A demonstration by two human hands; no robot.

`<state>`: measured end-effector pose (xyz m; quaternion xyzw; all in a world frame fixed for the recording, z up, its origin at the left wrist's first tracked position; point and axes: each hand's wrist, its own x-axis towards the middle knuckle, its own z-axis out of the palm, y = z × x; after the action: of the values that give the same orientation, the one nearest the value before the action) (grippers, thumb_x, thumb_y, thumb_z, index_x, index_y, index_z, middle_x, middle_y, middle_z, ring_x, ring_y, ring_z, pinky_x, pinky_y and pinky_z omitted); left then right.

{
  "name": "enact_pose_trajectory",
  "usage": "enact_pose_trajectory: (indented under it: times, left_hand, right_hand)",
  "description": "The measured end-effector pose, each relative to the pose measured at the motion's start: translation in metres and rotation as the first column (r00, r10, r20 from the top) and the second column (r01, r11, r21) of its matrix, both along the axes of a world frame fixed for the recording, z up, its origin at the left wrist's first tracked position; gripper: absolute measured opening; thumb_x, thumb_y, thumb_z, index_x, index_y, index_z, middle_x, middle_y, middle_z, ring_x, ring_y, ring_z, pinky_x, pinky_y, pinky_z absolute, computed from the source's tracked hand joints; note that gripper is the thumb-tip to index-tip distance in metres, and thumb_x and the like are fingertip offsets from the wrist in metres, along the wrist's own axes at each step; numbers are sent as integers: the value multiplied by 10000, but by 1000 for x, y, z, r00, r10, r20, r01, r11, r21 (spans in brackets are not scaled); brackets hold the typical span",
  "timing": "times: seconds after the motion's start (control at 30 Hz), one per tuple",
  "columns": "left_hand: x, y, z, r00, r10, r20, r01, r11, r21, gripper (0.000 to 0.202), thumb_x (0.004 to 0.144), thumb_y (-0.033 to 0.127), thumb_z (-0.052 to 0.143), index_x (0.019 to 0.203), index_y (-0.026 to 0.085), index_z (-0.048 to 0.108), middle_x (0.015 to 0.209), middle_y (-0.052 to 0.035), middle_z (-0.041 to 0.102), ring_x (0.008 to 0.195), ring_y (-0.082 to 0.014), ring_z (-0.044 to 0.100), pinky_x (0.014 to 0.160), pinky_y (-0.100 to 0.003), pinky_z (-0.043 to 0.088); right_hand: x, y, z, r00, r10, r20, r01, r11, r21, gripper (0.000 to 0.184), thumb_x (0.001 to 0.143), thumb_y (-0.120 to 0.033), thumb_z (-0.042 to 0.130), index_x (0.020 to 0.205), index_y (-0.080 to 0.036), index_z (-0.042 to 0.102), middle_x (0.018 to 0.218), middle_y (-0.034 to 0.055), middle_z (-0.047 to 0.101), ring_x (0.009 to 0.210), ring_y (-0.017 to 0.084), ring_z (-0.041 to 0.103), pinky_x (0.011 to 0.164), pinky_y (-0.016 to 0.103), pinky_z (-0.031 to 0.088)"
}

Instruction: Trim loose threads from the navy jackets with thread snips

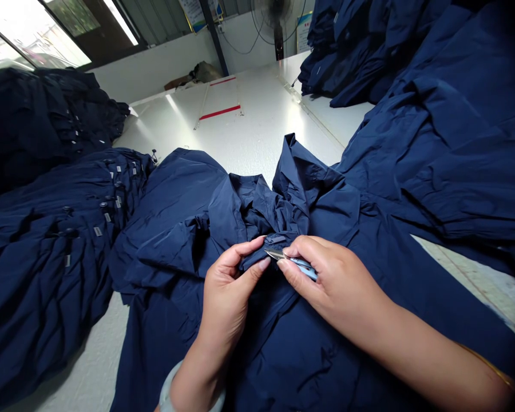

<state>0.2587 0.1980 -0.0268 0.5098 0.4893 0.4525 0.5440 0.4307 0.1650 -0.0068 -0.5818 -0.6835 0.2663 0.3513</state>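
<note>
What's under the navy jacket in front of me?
A white table shows around the navy jacket; directly beneath it, everything is covered, so nothing more can be seen.

Left hand [227, 292] curled, right hand [326, 280] angled inward, both grips closed

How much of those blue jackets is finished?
Hard to say exactly. The stacked navy jackets on the left look handled, laid in an overlapping row. In hand: the left hand pinches a jacket's fold while the right hand holds small snips. The heap on the right may be what remains.

Jacket piles [47, 257] either side of one jacket [163, 246] on a table [249, 129]
</note>
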Motion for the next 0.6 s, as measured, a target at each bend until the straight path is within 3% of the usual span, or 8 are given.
enact_pose_trajectory:
  times: [0.23,0.4,0.6]
  left_hand:
    - [1,0,0,1000,-5,4,5,1000,-10,297,787,215,773,1075,280,738,1067,25,748,976,-113,668,874,-155,502]
    - [1,0,0,1000,-2,12,2,1000,-14,302,785,206,775,1078,266,737,1065,16,745,983,-119,662,878,-161,500]
    - [0,1,-1,996,-1,88,6,999,-53,316,785,204,774,1093,260,730,1075,8,743,967,-119,663,882,-174,499]
  right_hand:
    - [0,1,-2,1000,-5,10,5,1000,19,138,947,-275,520,857,-190,581,846,9,636,752,152,593,661,277,403]
    - [0,0,-2,1000,-4,19,3,999,43,156,950,-257,515,835,-183,590,819,8,630,726,142,577,645,271,389]
    - [7,3,3,995,-86,-46,90,991,95,143,943,-273,534,853,-190,608,797,-2,635,697,122,561,598,247,374]
